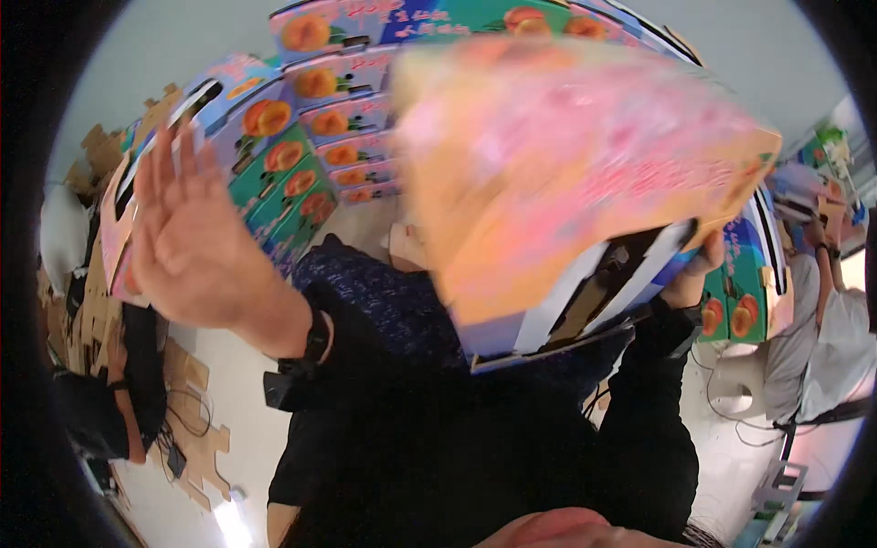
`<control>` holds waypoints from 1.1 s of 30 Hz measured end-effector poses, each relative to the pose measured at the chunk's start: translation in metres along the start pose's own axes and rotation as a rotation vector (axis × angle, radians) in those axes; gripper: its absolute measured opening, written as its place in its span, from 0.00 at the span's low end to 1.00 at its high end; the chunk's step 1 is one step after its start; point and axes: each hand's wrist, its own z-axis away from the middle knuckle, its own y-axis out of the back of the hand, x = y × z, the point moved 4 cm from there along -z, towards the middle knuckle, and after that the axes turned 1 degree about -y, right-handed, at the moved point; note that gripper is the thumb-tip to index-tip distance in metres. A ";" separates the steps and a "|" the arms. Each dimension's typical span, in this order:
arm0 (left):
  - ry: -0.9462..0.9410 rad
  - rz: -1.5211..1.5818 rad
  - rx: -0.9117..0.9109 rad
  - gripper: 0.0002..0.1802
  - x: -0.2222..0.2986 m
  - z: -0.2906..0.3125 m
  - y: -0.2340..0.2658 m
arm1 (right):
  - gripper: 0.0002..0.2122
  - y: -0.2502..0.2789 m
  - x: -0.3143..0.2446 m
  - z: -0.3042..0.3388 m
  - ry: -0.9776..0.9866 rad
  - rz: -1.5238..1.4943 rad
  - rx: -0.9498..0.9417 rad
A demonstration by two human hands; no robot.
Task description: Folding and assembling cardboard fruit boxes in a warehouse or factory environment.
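A printed cardboard carton (566, 183), pink and orange with a purple-blue edge, is held up in front of me. It is tilted and partly smeared by motion. A dark slot between white strips shows on its near side. My right hand (690, 279) grips the carton at its right edge; the carton hides some of the fingers. Raised at the left, my left hand (187, 247) is open, palm showing and fingers stretched out, with nothing in it. It appears in front of a fruit-printed carton (265, 119), and I cannot tell whether it touches it.
Stacked fruit cartons (352, 151) stand ahead, with green ones (292, 183) beside them and more (740, 297) at the right. Flattened cardboard (87, 338) leans at the left. Cables (183, 429) lie on the floor. Other people are at the left (96, 411) and right (804, 320).
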 end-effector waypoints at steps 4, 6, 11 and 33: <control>0.022 0.038 0.184 0.19 -0.029 0.001 0.065 | 0.27 0.033 -0.056 0.023 0.473 -0.183 0.420; 0.051 -0.033 0.214 0.17 -0.049 0.012 0.083 | 0.25 0.041 -0.081 0.042 0.541 -0.130 0.594; 0.424 -0.136 0.130 0.15 -0.100 0.045 0.072 | 0.26 0.063 -0.155 0.102 0.825 0.357 1.091; 0.761 -0.311 -0.276 0.05 -0.169 0.114 0.042 | 0.27 0.143 -0.176 0.188 0.348 0.074 1.312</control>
